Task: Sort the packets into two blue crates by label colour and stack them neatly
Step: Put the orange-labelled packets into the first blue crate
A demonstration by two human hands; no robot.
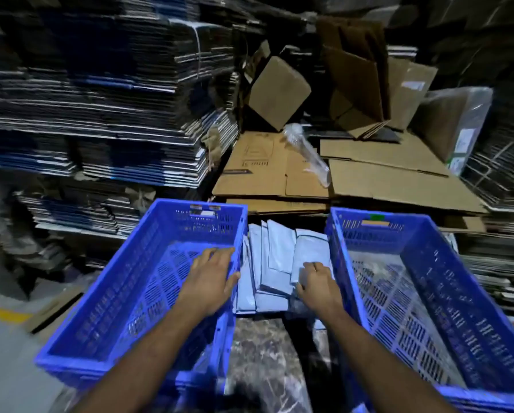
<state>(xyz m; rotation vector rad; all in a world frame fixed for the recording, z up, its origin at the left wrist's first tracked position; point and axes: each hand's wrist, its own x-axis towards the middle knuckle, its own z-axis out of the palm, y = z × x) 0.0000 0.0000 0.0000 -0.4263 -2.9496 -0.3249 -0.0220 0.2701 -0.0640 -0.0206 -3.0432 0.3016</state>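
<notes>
Two blue perforated crates stand side by side, the left crate (pixel 148 254) and the right crate (pixel 422 263), both with nothing inside. Between them on the floor lies a pile of pale blue-grey packets (pixel 276 257), label sides not visible. My left hand (pixel 211 278) lies flat with straight fingers over the right rim of the left crate, its thumb touching the edge of the pile. My right hand (pixel 316 281) rests on the right side of the pile, fingers curled onto a packet; whether it grips it is unclear.
Flattened brown cardboard sheets (pixel 279 171) lie just beyond the packets, with a crumpled clear plastic wrap (pixel 306 153) on them. Tall stacks of flat cartons (pixel 100 114) rise at the left and right. Marbled floor (pixel 261 353) shows between the crates.
</notes>
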